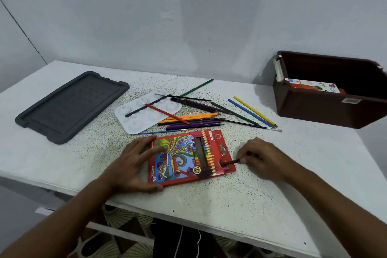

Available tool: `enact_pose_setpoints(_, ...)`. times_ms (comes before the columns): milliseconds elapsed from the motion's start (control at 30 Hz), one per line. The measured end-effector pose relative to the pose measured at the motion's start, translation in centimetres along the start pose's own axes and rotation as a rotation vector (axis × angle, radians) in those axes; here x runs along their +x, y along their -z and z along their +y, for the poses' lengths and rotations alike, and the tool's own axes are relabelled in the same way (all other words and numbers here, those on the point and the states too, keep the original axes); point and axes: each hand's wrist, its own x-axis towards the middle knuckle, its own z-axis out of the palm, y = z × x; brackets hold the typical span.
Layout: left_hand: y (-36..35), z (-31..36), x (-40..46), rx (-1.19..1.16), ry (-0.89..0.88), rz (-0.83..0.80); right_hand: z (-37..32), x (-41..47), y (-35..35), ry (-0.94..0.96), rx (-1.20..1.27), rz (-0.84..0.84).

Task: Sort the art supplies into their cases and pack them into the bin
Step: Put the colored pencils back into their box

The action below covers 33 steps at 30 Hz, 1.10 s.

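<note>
My left hand (134, 163) lies spread on the pencil case (189, 158), fingers straight, pinning it flat on the surface (240, 195) near the front edge. My right hand (261, 158) pinches a dark pencil (231, 162) at its back end, its front end entering the case's open mouth on my right.

The pencil should be light, stiff and thin, smooth enough to roll or slip, with a tip that could snap, so I judge a fingertip grip at the tail best, pushing straight along the shaft. The case looks like thin card: light, bendable, likely to slide unless held down, and its flap could crease.

The pencil's long axis runs nearly left-right, tilted slightly, leading end toward the left into the case. The case's long axis runs the same way, mouth to the right.

Loose pencils (194, 120) lie behind the case, the bin (314, 109) far right.
</note>
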Motion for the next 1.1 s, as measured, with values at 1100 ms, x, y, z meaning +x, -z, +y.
enact_pose_setpoints(1100, 0.0, -0.2, 0.0, -0.042, 0.054, -0.027, -1.3, 9.9, -2.4, -0.16, -0.302, 0.182)
